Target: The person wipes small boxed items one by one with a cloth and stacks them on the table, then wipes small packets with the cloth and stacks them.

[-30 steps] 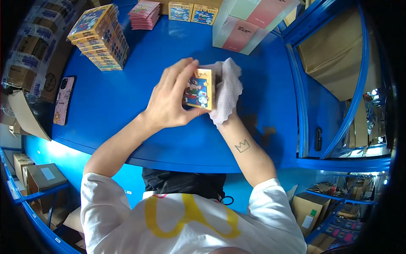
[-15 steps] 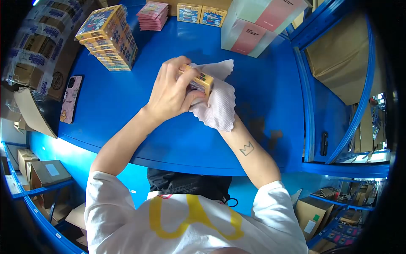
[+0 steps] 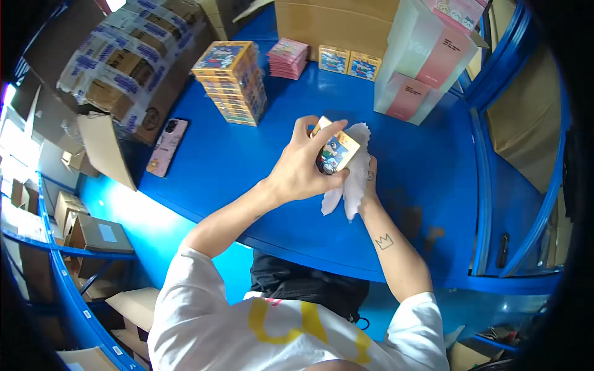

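My left hand grips a small yellow box by its edges, above the blue table. The box is tilted, and its printed cartoon face shows. A pale, scallop-edged cloth hangs just right of the box, draped over my right hand. Most of the right hand's fingers are hidden behind the cloth, which it holds against or close to the box; exact contact cannot be made out.
Beyond my left hand stands a tall stack of yellow boxes. Pink packets, two yellow boxes and large pastel cartons line the back. A phone lies left, beside a taped cardboard carton.
The view has shifted, so the table's things appear farther right and lower. The box has turned to show its printed face. The cloth now hangs folded narrower at its right.
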Motion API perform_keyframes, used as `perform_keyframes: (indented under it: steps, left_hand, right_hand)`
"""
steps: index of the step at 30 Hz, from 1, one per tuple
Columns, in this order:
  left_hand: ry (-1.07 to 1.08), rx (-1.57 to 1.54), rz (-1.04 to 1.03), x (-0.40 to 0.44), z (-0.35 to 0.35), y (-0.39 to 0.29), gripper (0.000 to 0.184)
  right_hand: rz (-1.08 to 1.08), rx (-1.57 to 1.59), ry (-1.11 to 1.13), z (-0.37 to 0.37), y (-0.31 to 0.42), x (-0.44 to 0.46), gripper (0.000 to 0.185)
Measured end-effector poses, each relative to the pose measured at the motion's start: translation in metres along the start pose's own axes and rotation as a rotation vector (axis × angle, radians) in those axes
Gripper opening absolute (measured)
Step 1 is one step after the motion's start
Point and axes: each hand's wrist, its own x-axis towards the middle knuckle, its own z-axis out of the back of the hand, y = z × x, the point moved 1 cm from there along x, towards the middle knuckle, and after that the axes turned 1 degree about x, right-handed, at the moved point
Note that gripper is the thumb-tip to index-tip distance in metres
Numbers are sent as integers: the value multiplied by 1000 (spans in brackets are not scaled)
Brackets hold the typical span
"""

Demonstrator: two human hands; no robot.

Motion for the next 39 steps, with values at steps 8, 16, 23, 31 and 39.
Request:
perform_keyframes:
  steps: [8,16,23,31,39]
  left_hand:
    - [-646,409,163,31,170,-48,74]
    - [-207,572,421,104,200,25,75]
    - [-201,578,475,101,197,33,78]
    - [-223,604,505,99,193,36,76]
    - [-231,642,488,101,195,37,78]
  right_hand:
    - [-15,-79,126,15,-22,17,45]
    - [-33,-213,65,-1,11,5,45]
    - [-66,-124,69,-8,15,-1,46]
    - [-82,-217,65,-12,24,-5,44]
    - [-9,-84,109,0,-2,13,47]
